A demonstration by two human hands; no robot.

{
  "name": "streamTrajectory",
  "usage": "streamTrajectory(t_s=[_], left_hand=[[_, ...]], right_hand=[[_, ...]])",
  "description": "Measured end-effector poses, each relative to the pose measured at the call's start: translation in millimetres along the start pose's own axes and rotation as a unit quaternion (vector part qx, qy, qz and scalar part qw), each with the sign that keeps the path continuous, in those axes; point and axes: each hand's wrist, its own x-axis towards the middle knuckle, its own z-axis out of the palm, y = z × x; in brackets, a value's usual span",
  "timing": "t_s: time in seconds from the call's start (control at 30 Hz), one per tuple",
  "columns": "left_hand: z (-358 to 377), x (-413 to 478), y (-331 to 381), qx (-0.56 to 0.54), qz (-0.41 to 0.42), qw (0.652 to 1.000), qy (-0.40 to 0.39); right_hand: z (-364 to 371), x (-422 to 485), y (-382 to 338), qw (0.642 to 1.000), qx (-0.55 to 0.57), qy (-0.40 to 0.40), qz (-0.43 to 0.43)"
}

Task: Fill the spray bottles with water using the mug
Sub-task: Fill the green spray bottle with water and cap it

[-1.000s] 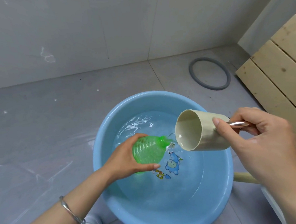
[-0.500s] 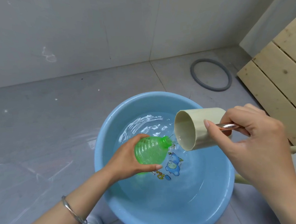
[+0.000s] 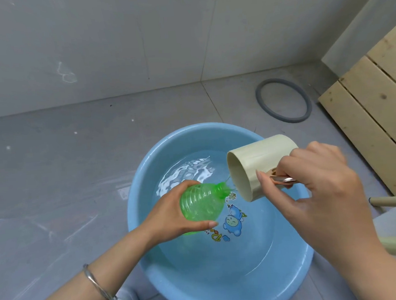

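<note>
- Left wrist: plain metal bangle [image 3: 99,284].
- Left hand [image 3: 171,219]: grip clamped round the body of the bottle, thumb along the near side, fingers over the far side.
- Spray bottle [image 3: 202,202]: green, ribbed, see-through, no spray head fitted. It is held over the basin, and its long axis slants up and to the right. The open neck points away from the left hand toward the mug. No label seen.
- Right hand [image 3: 317,188]: grip pinched on the mug's shiny copper-toned handle.
- Mug [image 3: 261,164]: cream, tipped almost on its side, mouth facing left. Its lower lip is just beside the bottle neck, and a thin thread of water seems to pass between them. By my judgement, the pour depends on keeping lip and neck in line. No brand seen.
- Basin [image 3: 225,293]: blue plastic, on the floor, holding water.
- Print [image 3: 233,222] on the basin floor: blue cartoon figures, yellow lettering partly hidden by the left hand, not legible in full.
- Grey ring [image 3: 263,109]: flat on the floor, well beyond the basin.
- Wooden slats [image 3: 377,118]: far right.
</note>
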Motion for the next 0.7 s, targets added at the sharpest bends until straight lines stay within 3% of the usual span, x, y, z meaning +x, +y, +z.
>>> streamTrajectory(t_s=[0.27, 0.37, 0.5, 0.57, 0.7], left_hand=[[0.4, -0.2, -2.0, -0.003, -0.001, 1.000, 0.005], [-0.5, -0.2, -3.0, -0.010, -0.005, 1.000, 0.009], [-0.9, -0.9, -8.4, -0.027, -0.014, 0.999, 0.013], [-0.6, -0.9, -10.9, -0.033, -0.018, 0.999, 0.017], [-0.2, 0.1, -13.0, -0.040, -0.024, 0.999, 0.024]], right_hand=[[9.5, -5.8, 4.2, 1.000, 0.012, -0.013, -0.004], [15.4, -10.1, 15.9, 0.989, 0.076, -0.028, 0.123], [32.7, -24.6, 42.9, 0.899, 0.256, -0.041, 0.352], [48.1, -38.5, 55.6, 0.883, 0.248, -0.083, 0.390], [78.6, -67.7, 68.1, 0.904, 0.137, -0.172, 0.366]])
